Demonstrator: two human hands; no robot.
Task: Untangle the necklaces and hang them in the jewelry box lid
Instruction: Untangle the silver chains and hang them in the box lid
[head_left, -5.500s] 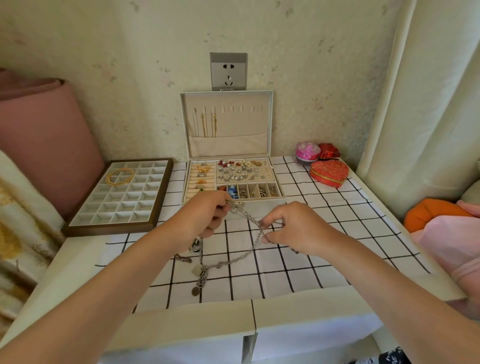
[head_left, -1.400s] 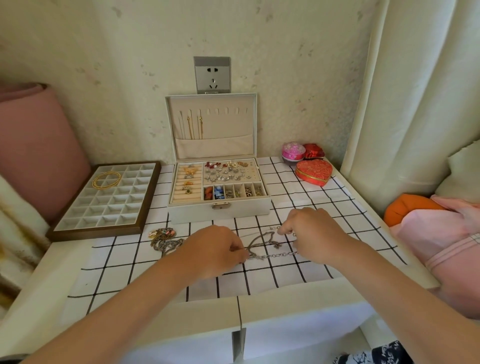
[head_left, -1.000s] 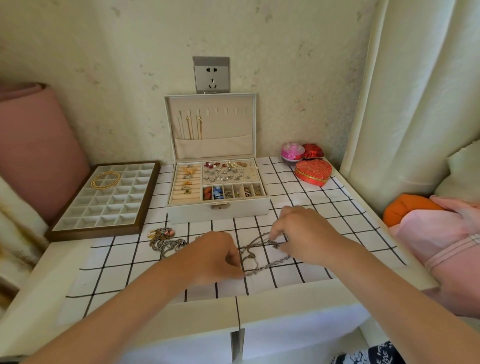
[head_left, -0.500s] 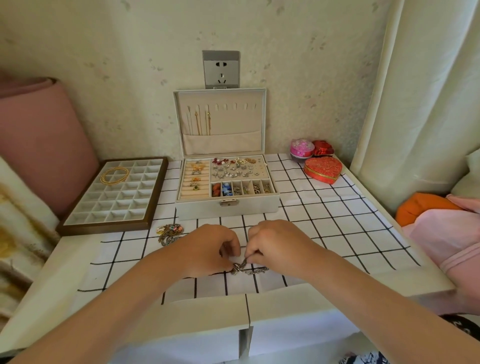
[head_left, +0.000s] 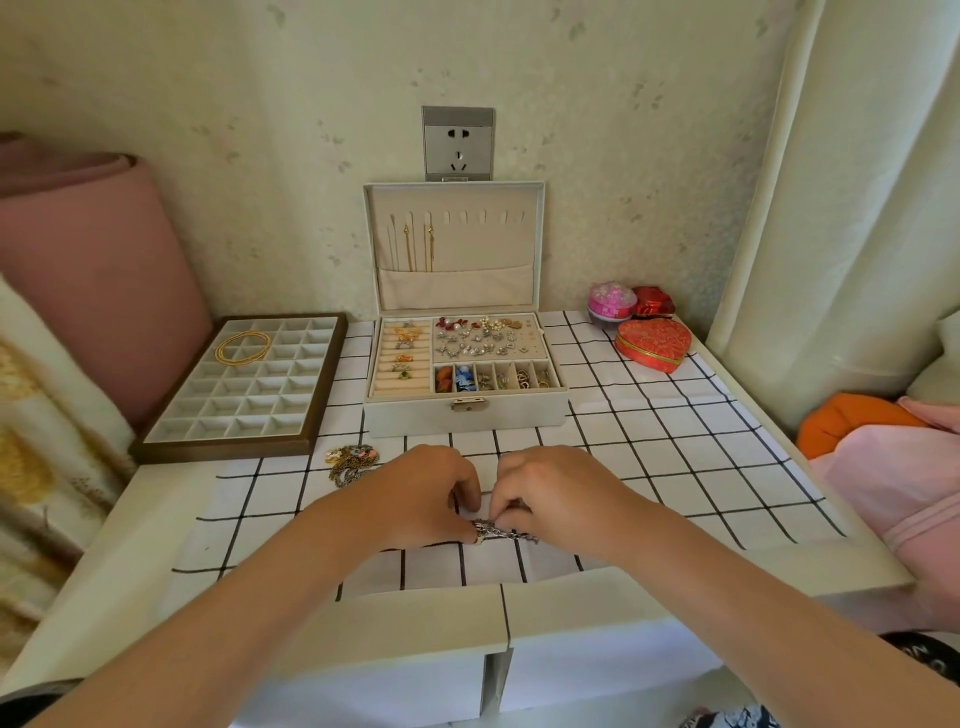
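A silver chain necklace (head_left: 503, 531) lies bunched on the checked cloth, pinched between my left hand (head_left: 422, 493) and my right hand (head_left: 551, 493), which meet fingertip to fingertip. Most of the chain is hidden under my fingers. A tangled heap of necklaces (head_left: 351, 462) lies to the left of my left hand. The white jewelry box (head_left: 519, 410) stands open behind my hands. Its upright lid (head_left: 524, 244) has a row of hooks, with thin gold chains (head_left: 418, 248) hanging at the left side.
A brown-framed divided tray (head_left: 317, 410) holding a gold bangle (head_left: 243, 346) sits at the left. A red heart-shaped box (head_left: 652, 345) and two small round boxes (head_left: 612, 301) sit at the back right. A curtain hangs at the right, a pink cushion at the left.
My hands have come together and gathered the stretched silver chain into a small bunch. Earlier I had held it in the air, then lowered it onto the cloth.
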